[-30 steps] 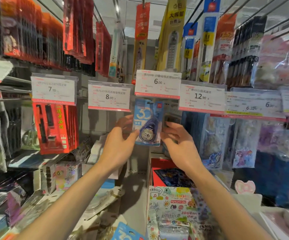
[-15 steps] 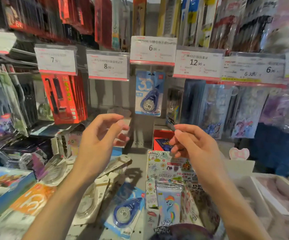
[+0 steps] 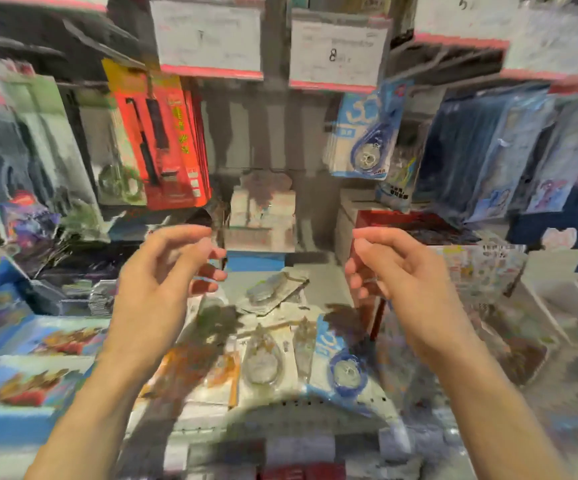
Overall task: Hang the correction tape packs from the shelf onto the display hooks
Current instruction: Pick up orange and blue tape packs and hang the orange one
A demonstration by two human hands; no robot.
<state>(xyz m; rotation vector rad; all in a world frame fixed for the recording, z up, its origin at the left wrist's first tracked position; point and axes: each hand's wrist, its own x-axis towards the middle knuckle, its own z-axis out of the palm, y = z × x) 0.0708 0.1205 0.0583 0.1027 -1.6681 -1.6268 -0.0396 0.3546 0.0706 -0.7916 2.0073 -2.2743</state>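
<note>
light: bright, overhead | blur: heavy motion smear | edges: warped | shadows: soft

Stationery shop: price tags point(image 3: 338, 51), hanging packs point(image 3: 367, 133).

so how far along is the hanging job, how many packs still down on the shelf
Done: one blue correction tape pack hangs on a hook under the price tags. In hand: nothing; the left hand and right hand are both empty, half curled above the shelf. Left: a blue pack lies flat on the shelf, and beside it several pale packs, too blurred to count.
</note>
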